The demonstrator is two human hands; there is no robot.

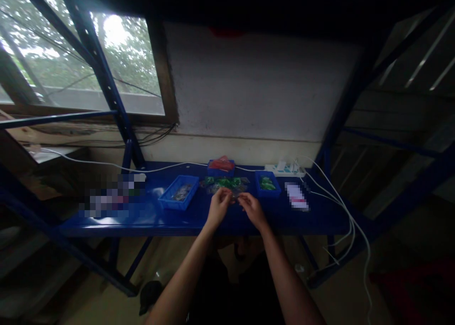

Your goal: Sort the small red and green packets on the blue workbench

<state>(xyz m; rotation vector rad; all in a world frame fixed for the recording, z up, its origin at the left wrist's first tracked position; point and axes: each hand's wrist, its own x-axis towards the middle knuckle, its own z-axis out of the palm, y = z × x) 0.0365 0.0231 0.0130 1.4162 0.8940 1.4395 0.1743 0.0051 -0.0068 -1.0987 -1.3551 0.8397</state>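
Observation:
My left hand (221,202) and my right hand (250,206) come close together over the blue tabletop. The fingers of each are pinched, and whatever sits between them is too small and dark to name. Just beyond the fingertips lies a loose pile of green pieces (227,181) mixed with transparent plastic-looking ones. Left of my hands, a blue bin (164,202) holds greyish, transparent-looking items (182,191). To the right is a smaller blue bin (278,190) with green pieces (266,183) in it.
Behind the pile, another blue bin (221,172) holds red material (222,163). A white power strip (284,169) with cables (350,208) is at the back right, near a blurred-out phone-like object (297,196). Blue rack posts (106,78) frame the table, with a shelf overhead.

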